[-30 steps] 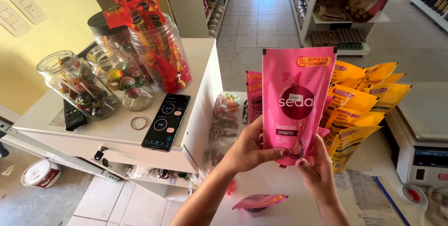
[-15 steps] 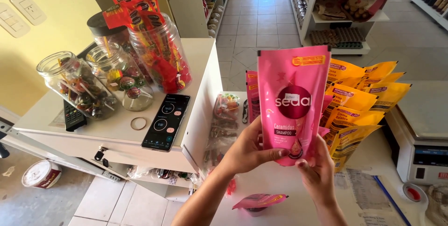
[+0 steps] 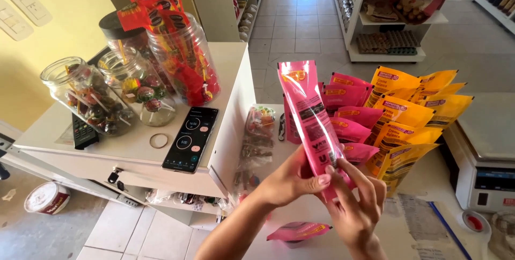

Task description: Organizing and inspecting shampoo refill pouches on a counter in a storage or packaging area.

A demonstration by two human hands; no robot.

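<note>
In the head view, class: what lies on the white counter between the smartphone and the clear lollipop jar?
A small tan ring, like a rubber band, lies flat on the white counter between the smartphone and the lollipop jar.

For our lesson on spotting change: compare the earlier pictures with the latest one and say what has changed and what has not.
The pink pouch has been turned in the grip of the left hand and right hand: its front faced the camera, now its back and edge do. The pouch rows, phone and candy jars stayed put.
</note>
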